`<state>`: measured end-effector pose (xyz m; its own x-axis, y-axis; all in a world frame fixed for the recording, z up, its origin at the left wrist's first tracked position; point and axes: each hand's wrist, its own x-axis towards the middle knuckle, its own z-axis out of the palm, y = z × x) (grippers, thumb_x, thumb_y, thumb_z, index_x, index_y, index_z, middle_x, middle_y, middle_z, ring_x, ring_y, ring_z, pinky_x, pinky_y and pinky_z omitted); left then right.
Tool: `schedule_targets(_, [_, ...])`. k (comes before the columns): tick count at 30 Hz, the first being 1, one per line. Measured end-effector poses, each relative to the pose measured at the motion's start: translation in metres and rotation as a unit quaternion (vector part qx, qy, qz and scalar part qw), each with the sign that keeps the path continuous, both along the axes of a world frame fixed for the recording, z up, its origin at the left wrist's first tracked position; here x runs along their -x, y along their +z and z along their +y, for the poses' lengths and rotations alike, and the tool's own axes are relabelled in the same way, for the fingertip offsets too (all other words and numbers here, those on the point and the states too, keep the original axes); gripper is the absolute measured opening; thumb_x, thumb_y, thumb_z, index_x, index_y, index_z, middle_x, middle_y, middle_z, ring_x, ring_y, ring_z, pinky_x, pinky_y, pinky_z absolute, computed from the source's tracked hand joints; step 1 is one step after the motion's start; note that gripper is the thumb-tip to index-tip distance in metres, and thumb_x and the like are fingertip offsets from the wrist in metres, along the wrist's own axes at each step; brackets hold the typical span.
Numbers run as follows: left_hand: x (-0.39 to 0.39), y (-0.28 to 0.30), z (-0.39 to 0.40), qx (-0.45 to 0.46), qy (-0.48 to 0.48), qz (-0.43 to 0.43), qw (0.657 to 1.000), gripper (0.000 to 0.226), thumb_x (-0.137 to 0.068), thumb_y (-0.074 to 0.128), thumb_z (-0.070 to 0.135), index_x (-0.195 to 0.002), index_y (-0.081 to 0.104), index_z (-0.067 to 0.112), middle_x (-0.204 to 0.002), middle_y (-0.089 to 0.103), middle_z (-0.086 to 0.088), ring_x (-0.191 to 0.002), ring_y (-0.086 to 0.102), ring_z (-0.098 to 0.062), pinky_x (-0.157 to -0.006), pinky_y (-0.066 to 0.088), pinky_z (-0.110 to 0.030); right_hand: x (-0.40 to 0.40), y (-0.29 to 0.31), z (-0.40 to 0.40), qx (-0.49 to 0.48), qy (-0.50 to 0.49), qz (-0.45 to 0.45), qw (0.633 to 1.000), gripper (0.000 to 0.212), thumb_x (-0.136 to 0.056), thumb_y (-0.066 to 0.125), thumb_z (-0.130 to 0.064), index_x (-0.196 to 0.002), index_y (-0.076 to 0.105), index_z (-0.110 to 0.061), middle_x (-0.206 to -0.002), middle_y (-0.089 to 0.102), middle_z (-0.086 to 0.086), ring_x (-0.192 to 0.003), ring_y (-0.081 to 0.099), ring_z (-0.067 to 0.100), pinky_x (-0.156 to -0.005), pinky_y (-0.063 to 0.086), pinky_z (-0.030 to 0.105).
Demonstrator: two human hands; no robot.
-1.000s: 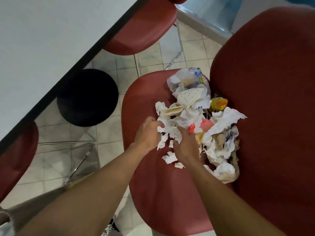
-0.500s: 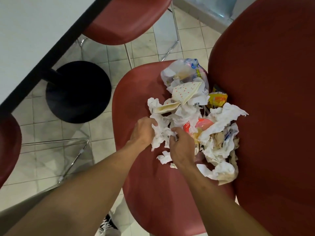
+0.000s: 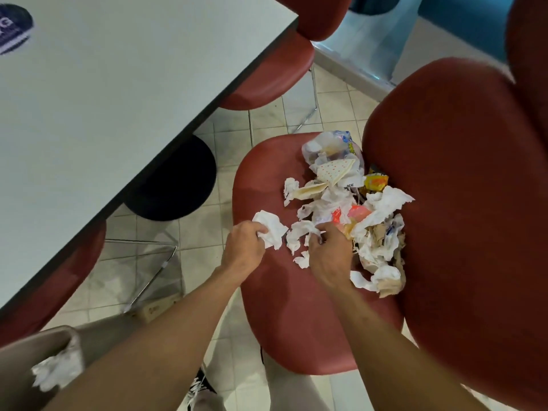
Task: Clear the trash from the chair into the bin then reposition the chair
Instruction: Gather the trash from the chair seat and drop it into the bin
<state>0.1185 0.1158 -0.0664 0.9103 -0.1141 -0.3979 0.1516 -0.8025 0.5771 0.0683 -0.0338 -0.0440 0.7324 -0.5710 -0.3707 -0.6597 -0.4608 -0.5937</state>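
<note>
Two bare hands are working over the red chair [image 3: 296,307], whose seat is carrying a pile of trash [image 3: 350,209] toward its rear, against the backrest. The left hand [image 3: 246,247] is closing its fingers around a crumpled white tissue [image 3: 271,229], holding it at the left edge of the pile, apart from the rest. The right hand [image 3: 329,253] is resting palm-down on the pile with its fingers curled into white paper scraps [image 3: 299,232]; whether the grip is fully clamped cannot be told. The pile is comprising crumpled white napkins, a clear plastic bag [image 3: 329,146] at the far end, a dotted folded paper [image 3: 333,170], a yellow wrapper [image 3: 375,182] beside the backrest, an orange-red wrapper [image 3: 353,213] at the centre and brown paper [image 3: 391,280] at the near end. A grey-beige container [image 3: 38,351], possibly the bin, is showing at the lower left with white tissue inside it. A white table [image 3: 118,99] is standing to the left, with other red chairs tucked at its edge.
</note>
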Motion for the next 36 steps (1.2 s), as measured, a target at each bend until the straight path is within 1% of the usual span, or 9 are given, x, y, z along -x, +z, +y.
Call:
schedule_targets(4, [0.030, 0.034, 0.039, 0.016, 0.009, -0.002, 1.000, 0.034, -0.084, 0.053, -0.005, -0.108, 0.072, 0.012, -0.109, 0.068, -0.008, -0.098, 0.063, -0.025, -0.087, 0.050, -0.031, 0.019, 0.034, 0.039, -0.011, -0.006, -0.017, 1.000, 0.018, -0.090, 0.053, -0.015, -0.103, 0.065, -0.015, -0.083, 0.067, -0.001, -0.074, 0.061, 0.018, -0.068, 0.041, 0.024])
schedule_targets(8, [0.061, 0.063, 0.084, -0.008, 0.045, -0.010, 0.999, 0.032, -0.086, 0.056, 0.005, -0.110, 0.071, 0.020, -0.107, 0.070, -0.004, -0.096, 0.063, -0.025, -0.081, 0.051, -0.033, 0.044, 0.060, 0.087, -0.036, 0.013, -0.036, 0.999, 0.018, -0.089, 0.054, -0.012, -0.104, 0.065, -0.012, -0.089, 0.068, 0.004, -0.079, 0.063, 0.021, -0.072, 0.050, 0.032])
schedule_targets(10, [0.075, 0.072, 0.107, -0.024, 0.064, -0.014, 0.998, 0.030, -0.086, 0.058, 0.010, -0.111, 0.070, 0.023, -0.108, 0.070, -0.001, -0.095, 0.064, -0.024, -0.077, 0.049, -0.031, 0.055, 0.069, 0.110, -0.023, 0.037, -0.042, 0.998, 0.016, -0.089, 0.054, -0.012, -0.102, 0.064, -0.011, -0.088, 0.067, 0.003, -0.079, 0.061, 0.021, -0.069, 0.046, 0.029])
schedule_targets(15, [0.118, 0.088, 0.179, -0.024, 0.118, -0.007, 0.993, 0.030, -0.084, 0.060, 0.016, -0.111, 0.070, 0.023, -0.111, 0.070, 0.000, -0.099, 0.063, -0.024, -0.082, 0.051, -0.030, 0.085, 0.089, 0.176, -0.008, 0.079, -0.041, 0.996, 0.013, -0.088, 0.053, -0.011, -0.096, 0.064, -0.013, -0.081, 0.061, -0.003, -0.076, 0.059, 0.020, -0.066, 0.042, 0.027])
schedule_targets(18, [0.144, 0.091, 0.225, -0.027, 0.154, 0.000, 0.988, 0.029, -0.082, 0.058, 0.017, -0.106, 0.071, 0.025, -0.109, 0.070, -0.001, -0.098, 0.063, -0.026, -0.079, 0.048, -0.029, 0.102, 0.094, 0.213, 0.002, 0.118, -0.047, 0.992, 0.018, -0.088, 0.051, -0.011, -0.098, 0.066, -0.012, -0.087, 0.066, 0.000, -0.076, 0.054, 0.016, -0.065, 0.034, 0.024])
schedule_targets(21, [0.173, 0.091, 0.273, -0.038, 0.185, 0.014, 0.982, 0.028, -0.082, 0.057, 0.019, -0.106, 0.071, 0.026, -0.110, 0.070, -0.003, -0.100, 0.063, -0.027, -0.083, 0.049, -0.032, 0.116, 0.097, 0.255, -0.011, 0.142, -0.047, 0.989, 0.019, -0.088, 0.051, -0.013, -0.100, 0.066, -0.013, -0.090, 0.068, 0.001, -0.074, 0.052, 0.014, -0.064, 0.035, 0.022])
schedule_targets(26, [0.214, 0.088, 0.341, -0.051, 0.240, 0.018, 0.969, 0.029, -0.082, 0.057, 0.019, -0.107, 0.071, 0.025, -0.109, 0.070, -0.006, -0.102, 0.062, -0.029, -0.085, 0.049, -0.035, 0.132, 0.095, 0.320, -0.034, 0.195, -0.040, 0.979, 0.020, -0.089, 0.052, -0.013, -0.104, 0.065, -0.013, -0.088, 0.066, 0.000, -0.074, 0.056, 0.015, -0.050, 0.032, 0.016])
schedule_targets(30, [0.231, 0.088, 0.378, -0.060, 0.284, 0.027, 0.957, 0.027, -0.083, 0.058, 0.020, -0.107, 0.071, 0.026, -0.111, 0.069, -0.004, -0.105, 0.060, -0.028, -0.087, 0.048, -0.034, 0.140, 0.094, 0.367, -0.041, 0.225, -0.030, 0.973, 0.021, -0.089, 0.052, -0.013, -0.105, 0.065, -0.015, -0.090, 0.067, 0.000, -0.078, 0.060, 0.017, -0.059, 0.042, 0.021])
schedule_targets(36, [0.246, 0.080, 0.425, -0.056, 0.316, 0.037, 0.946, 0.033, -0.084, 0.058, 0.021, -0.116, 0.066, 0.024, -0.115, 0.067, -0.004, -0.107, 0.059, -0.028, -0.087, 0.047, -0.032, 0.148, 0.097, 0.426, -0.072, 0.260, -0.009, 0.963, 0.019, -0.088, 0.052, -0.009, -0.101, 0.065, -0.014, -0.085, 0.061, -0.002, -0.080, 0.061, 0.019, -0.063, 0.041, 0.024])
